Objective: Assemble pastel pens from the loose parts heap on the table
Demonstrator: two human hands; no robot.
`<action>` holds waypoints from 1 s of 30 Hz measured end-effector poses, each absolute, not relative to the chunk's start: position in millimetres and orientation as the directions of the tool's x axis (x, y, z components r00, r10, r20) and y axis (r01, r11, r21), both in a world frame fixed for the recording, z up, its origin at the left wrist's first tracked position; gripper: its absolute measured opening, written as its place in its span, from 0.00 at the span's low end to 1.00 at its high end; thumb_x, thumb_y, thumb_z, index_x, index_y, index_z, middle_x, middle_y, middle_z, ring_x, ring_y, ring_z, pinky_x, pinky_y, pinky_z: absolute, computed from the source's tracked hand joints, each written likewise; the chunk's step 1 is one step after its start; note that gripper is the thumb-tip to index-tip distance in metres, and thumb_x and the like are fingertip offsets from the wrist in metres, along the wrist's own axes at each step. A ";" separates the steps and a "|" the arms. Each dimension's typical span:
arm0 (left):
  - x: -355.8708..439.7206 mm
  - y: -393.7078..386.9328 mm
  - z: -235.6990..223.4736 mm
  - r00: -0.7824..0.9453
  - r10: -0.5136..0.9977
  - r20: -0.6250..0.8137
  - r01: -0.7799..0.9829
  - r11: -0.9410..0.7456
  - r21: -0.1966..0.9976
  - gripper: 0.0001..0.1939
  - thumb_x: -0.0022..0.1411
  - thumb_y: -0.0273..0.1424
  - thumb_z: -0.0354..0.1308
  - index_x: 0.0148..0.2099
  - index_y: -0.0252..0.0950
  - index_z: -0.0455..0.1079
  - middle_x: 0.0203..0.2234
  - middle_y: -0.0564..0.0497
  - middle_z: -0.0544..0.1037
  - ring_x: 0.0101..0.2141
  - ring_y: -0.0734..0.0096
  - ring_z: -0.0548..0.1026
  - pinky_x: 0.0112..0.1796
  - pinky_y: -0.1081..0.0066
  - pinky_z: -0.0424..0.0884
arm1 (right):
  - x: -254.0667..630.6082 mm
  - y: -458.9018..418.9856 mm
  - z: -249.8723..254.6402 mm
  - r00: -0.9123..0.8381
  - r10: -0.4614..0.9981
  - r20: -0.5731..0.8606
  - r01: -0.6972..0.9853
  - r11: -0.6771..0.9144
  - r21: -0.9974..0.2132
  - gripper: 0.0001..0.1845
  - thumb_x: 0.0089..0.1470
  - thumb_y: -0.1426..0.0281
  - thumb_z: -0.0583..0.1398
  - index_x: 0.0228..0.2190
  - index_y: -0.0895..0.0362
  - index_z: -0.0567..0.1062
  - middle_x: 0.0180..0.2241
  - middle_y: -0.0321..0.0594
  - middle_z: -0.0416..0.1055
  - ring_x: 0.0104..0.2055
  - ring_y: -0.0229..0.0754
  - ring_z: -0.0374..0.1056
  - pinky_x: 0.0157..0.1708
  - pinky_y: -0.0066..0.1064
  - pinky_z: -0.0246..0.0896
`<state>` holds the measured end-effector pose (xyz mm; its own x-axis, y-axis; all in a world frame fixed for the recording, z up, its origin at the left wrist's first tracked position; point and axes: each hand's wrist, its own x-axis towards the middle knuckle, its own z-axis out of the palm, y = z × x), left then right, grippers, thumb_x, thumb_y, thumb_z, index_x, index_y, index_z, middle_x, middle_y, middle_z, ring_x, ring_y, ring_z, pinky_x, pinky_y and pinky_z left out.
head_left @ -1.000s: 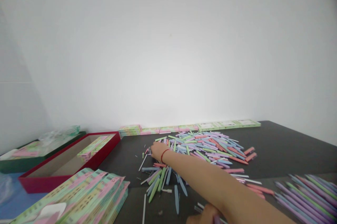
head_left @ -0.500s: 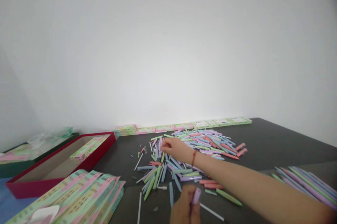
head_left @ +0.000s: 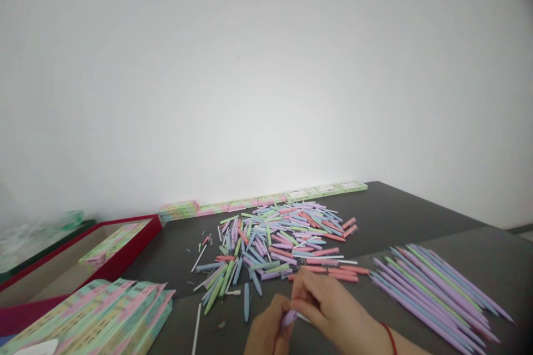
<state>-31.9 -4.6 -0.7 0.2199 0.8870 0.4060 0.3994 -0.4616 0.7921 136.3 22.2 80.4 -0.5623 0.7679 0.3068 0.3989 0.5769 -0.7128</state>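
Note:
Low in the middle of the head view, my left hand (head_left: 268, 328) is closed around a light purple pen barrel (head_left: 288, 319), its end poking out between thumb and fingers. My right hand (head_left: 328, 306), a red string round its wrist, meets it there with thumb and fingers pinched at the barrel's end. Whatever those right fingertips hold is hidden. A short white length (head_left: 303, 318) shows just under the right hand; whether it lies on the table or is held, I cannot tell. Beyond both hands spreads a loose heap of pastel pen parts (head_left: 266, 249).
Several long pastel pens (head_left: 437, 294) lie side by side at right. Stacked printed packs (head_left: 120, 316) stand front left, beside a red box (head_left: 139, 241) holding more packs. Flat boxes (head_left: 306, 193) line the wall. A white stick (head_left: 197, 330) lies near the front edge.
My right hand has come back from the heap to my left hand at the purple barrel. The view has turned right, bringing the row of pens further into sight.

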 end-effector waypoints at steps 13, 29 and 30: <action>-40.6 -1.6 3.3 0.130 0.898 0.420 0.553 -0.418 0.721 0.07 0.61 0.29 0.44 0.34 0.40 0.62 0.23 0.55 0.71 0.24 0.69 0.68 0.27 0.74 0.59 | 138.6 17.6 63.3 -0.615 0.743 0.266 0.260 0.509 -0.821 0.09 0.51 0.78 0.55 0.36 0.55 0.68 0.29 0.33 0.66 0.28 0.35 0.61 0.28 0.24 0.55; -37.5 0.6 -7.0 0.205 0.880 0.428 0.510 -0.469 0.721 0.09 0.63 0.34 0.43 0.31 0.40 0.58 0.20 0.57 0.64 0.21 0.72 0.63 0.24 0.73 0.54 | 137.1 19.3 49.7 -0.538 0.770 0.344 0.227 0.525 -0.820 0.09 0.60 0.71 0.50 0.30 0.55 0.68 0.26 0.33 0.66 0.27 0.36 0.61 0.28 0.25 0.55; -37.1 -0.5 -4.8 0.197 0.884 0.423 0.498 -0.462 0.734 0.11 0.64 0.36 0.42 0.30 0.40 0.58 0.20 0.57 0.63 0.21 0.72 0.62 0.24 0.73 0.54 | 137.1 19.2 50.0 -0.540 0.768 0.345 0.248 0.537 -0.806 0.08 0.59 0.71 0.51 0.31 0.55 0.69 0.26 0.33 0.67 0.27 0.36 0.62 0.28 0.25 0.55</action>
